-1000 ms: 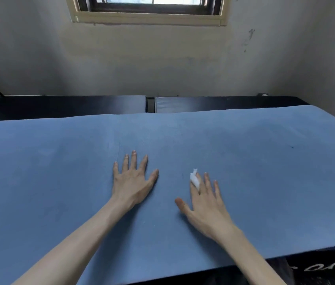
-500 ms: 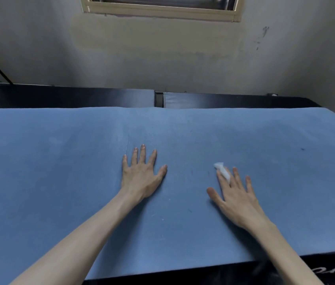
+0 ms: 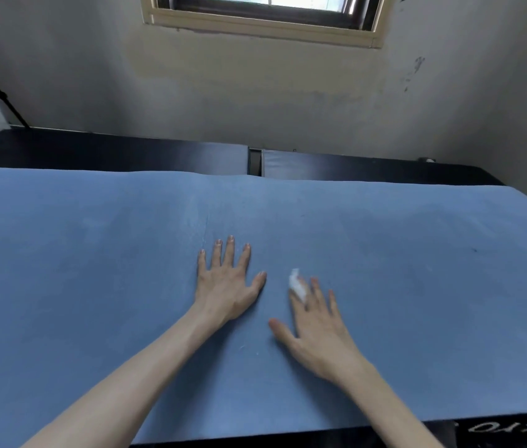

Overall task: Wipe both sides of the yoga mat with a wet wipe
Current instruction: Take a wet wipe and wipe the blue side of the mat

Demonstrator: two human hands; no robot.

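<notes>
- white lettering on the black surface at bottom right, below the mat's near edge; upside down, partly cut off, not legible
- no other text seen

Both arms reach forward. The left hand lies flat, palm down, fingers spread straight. The right hand lies flat too, its thumb sticking out sideways.

Bare home room showing: stained plaster wall, cream-framed window, black tables standing beyond the hands.
</notes>
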